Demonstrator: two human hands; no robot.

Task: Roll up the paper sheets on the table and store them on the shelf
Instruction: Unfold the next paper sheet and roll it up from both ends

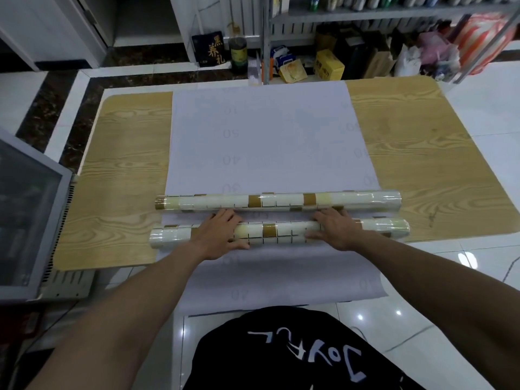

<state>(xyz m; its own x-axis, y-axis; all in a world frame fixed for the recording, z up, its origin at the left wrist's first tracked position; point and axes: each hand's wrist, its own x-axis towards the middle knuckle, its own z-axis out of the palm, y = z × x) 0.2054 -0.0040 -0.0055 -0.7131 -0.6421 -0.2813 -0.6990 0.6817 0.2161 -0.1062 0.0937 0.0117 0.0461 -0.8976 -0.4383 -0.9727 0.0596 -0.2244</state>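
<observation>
A black garment with white lettering [304,358] is seen at the bottom edge, cut off by the frame. Above it, the near end of a pale paper sheet [261,142] is seen hanging over the front edge of the wood-grain tabletop [121,170]; faint printed numbers can be made out on it, though they are hard to read.

The near roll [275,231], tile-patterned in white and tan, is laid crosswise on the sheet. It is covered in part by both hands. The left hand [222,235] is laid over the roll left of centre, fingers curved across its top and thumb on the near side. The right hand [337,229] is placed likewise right of centre. Each grip is partly closed around the roll; how firmly it is pressed cannot be told.

Just beyond, a second roll [281,200] of the same pattern is lying parallel, close to the fingertips; whether it is touched cannot be told.

At the left edge a grey cabinet [28,220] is cut off. Beyond the tabletop, a dark box with gold characters [209,49], a yellow box [329,64] and bags are set on the floor beneath a metal shelf [394,12], whose contents are blurred and cropped.
</observation>
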